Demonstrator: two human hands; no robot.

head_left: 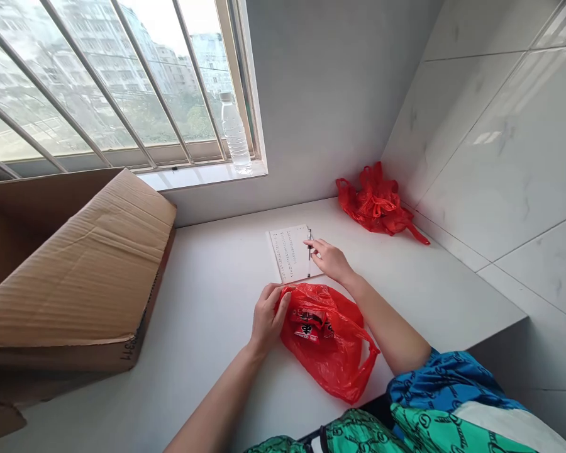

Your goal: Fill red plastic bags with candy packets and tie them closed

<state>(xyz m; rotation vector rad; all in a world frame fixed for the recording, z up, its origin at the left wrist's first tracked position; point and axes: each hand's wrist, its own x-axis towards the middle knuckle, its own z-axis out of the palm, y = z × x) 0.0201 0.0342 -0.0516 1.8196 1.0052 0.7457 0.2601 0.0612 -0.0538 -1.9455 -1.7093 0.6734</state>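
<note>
A red plastic bag with dark printed items showing inside lies on the white tabletop in front of me. My left hand pinches the bag's upper left edge, thumb toward me and fingers on the far side. Just beyond the bag lies a small notebook, its page filled with columns of small handwriting. My right hand reaches over the notebook's right side, its thumb and fingertips closed on a slim pen that lies along the page edge.
At left stands a large open cardboard box with a flap folded outward. A second red plastic bag sits bunched in the far right corner by the tiled wall. A clear water bottle stands on the sill of the barred window.
</note>
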